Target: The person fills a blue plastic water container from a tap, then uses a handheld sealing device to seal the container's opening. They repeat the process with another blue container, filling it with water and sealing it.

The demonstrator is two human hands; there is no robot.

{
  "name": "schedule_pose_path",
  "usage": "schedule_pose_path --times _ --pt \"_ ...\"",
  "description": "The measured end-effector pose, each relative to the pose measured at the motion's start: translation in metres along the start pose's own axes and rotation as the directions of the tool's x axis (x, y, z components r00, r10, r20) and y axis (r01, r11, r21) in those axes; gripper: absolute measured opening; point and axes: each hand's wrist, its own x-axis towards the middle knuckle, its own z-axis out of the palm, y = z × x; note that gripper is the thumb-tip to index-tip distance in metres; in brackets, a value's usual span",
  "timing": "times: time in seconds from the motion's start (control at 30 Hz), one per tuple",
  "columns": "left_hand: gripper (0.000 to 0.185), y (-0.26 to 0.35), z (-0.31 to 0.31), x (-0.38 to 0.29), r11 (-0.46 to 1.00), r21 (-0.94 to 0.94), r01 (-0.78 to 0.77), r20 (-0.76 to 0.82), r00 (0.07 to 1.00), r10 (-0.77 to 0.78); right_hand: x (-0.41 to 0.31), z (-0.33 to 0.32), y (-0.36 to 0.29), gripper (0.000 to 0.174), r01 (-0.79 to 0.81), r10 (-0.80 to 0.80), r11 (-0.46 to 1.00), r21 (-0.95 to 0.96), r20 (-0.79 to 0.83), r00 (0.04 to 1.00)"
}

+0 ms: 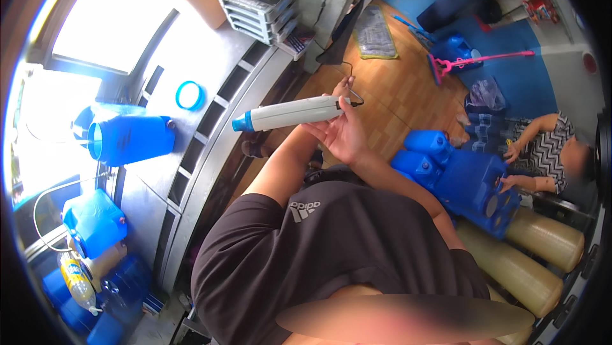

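A pale heat gun [296, 113] with a blue nozzle lies crosswise in front of my chest, nozzle to the left. My right hand [346, 137] has hold of its rear end, thumb over the top and fingers underneath. My left forearm passes beneath the tool, which partly hides the hand. Beyond it, the fingertips of my left hand [343, 88] pinch the dark power cord [357, 96]. On the steel counter at the left, a blue water container [138, 139] lies with its round mouth facing left. A blue ring-shaped cap [190, 95] rests near it.
Blue containers [95, 223] and a yellow-labelled bottle [74, 275] stand at lower left. A drawer unit [258, 5] sits at the counter's far end. To the right, a person [535, 149] touches stacked blue jugs [468, 177] beside beige cylinders [521, 259]. A pink mop [478, 62] leans behind.
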Motion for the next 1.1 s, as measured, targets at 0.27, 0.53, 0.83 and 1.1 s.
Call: schedule_pose_path --times 0.27,0.53,0.83,1.1 --pt "0.054 -0.063 0.08 -0.01 0.191 -0.924 -0.332 -0.134 0.748 0.65 0.046 -0.045 -0.01 0.039 -0.005 0.004 0.996 0.091 0.01 1.0" --pt "0.049 -0.021 -0.072 0.116 0.886 -0.214 -0.412 0.008 0.906 0.423 0.083 -0.055 -0.016 0.048 0.03 -0.03 0.997 0.074 -0.01 1.0" --pt "0.047 -0.096 -0.043 0.142 0.827 0.542 0.15 -0.041 0.987 -0.153 0.034 -0.022 -0.027 0.045 0.025 -0.028 0.999 0.039 0.085 0.996" --pt "0.041 -0.046 -0.036 -0.022 0.719 0.683 0.131 -0.183 0.983 -0.005 0.019 0.043 -0.017 0.046 -0.069 0.073 0.997 -0.026 0.242 0.968"
